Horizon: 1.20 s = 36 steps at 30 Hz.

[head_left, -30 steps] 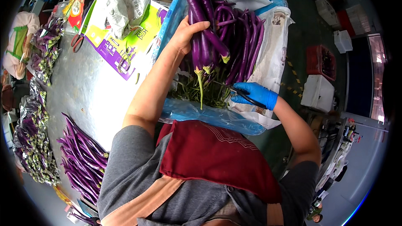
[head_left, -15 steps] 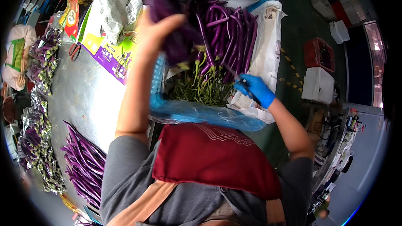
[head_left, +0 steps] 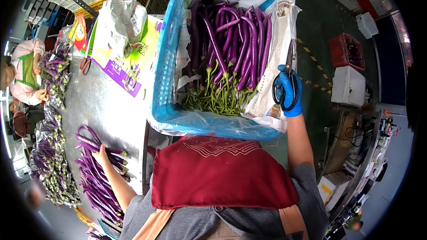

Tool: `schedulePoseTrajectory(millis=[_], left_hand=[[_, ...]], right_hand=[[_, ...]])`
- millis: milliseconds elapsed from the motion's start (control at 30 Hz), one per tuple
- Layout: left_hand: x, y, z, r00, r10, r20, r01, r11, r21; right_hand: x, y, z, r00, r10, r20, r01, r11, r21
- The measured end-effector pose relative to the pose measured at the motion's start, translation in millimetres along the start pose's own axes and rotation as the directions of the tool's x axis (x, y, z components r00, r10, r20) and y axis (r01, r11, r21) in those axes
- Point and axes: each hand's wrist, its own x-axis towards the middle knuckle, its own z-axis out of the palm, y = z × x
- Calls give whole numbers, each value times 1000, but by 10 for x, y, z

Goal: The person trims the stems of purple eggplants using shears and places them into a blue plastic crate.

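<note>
On the steel table at the left, my left hand [head_left: 100,154] is closed round a few long purple eggplants at the far end of a pile of eggplants [head_left: 95,186]. The fingertips are partly hidden. My right hand [head_left: 291,95], in a blue glove, grips black-handled scissors [head_left: 290,58] at the crate's right side, with the blades pointing away from me. Inside the blue plastic crate [head_left: 161,93], many eggplants [head_left: 233,40] lie lengthwise, their green stems toward me. Newspaper [head_left: 278,31] and clear plastic film line the crate.
Bagged eggplants [head_left: 51,151] run along the table's left edge, where another person [head_left: 27,69] stands. Crumpled paper [head_left: 120,24], a purple-and-green printed sheet [head_left: 118,78] and red-handled scissors [head_left: 85,65] lie beyond my left hand. A white box [head_left: 348,86] and a red crate [head_left: 347,51] stand right.
My left hand has moved from above the crate, where it held eggplants, back to the pile at the left. My right hand has shifted right, and its scissors now point away from me.
</note>
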Motion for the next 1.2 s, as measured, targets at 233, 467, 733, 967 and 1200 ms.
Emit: schedulePoseTrajectory(millis=[233,467,733,967,1200], left_hand=[[-391,885,-105,932,63,-358,238,639,732],[-1582,3449,1563,611,436,661,-178,889,-422],[-3023,3516,4214,551,407,728,-681,724,111],[-3589,3488,3937,465,512,722,-592,786,-176],[-4473,3508,4191,457,390,800,-517,848,-118]], right_hand=[[-12,60,-30,999,-7,32,1,986,165],[42,202,-70,998,25,56,-41,956,290],[36,236,-206,968,149,204,-239,801,549],[20,188,-160,993,83,88,-112,902,417],[33,224,-275,955,208,210,-293,760,580]])
